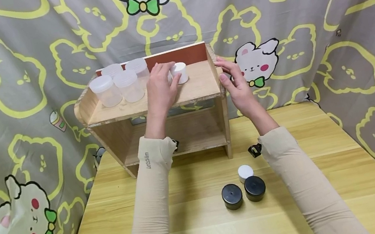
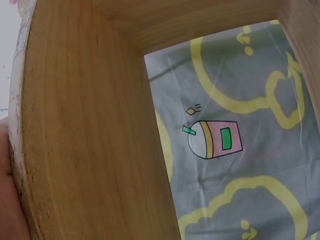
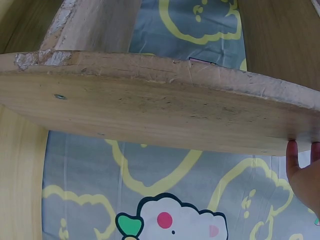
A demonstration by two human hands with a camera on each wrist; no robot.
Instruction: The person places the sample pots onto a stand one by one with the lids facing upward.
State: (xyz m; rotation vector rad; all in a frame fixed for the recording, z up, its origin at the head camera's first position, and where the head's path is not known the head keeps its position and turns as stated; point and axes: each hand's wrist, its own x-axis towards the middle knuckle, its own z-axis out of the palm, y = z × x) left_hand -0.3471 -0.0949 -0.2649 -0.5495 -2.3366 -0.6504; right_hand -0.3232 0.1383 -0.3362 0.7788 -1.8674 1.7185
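Note:
On the top board of a small wooden shelf point(image 1: 203, 79), my left hand point(image 1: 161, 86) pinches a small white jar point(image 1: 181, 72) between thumb and fingers. Its far fingertips are partly hidden. My right hand point(image 1: 240, 87) rests its fingertips against the outside of the shelf's right side panel; in the right wrist view, fingers point(image 3: 292, 155) touch that panel. To the left of my left hand stand several clear plastic jars with frosted lids, among them a front jar point(image 1: 129, 86). The left wrist view shows mostly the shelf's underside point(image 2: 90, 125).
The shelf stands at the back of a wooden table point(image 1: 207, 233), before a patterned curtain point(image 1: 265, 4). Nearer, between my forearms, are two black-lidded jars, one on the left point(image 1: 232, 196) and one on the right point(image 1: 255, 188), beside a white-lidded jar point(image 1: 245, 172).

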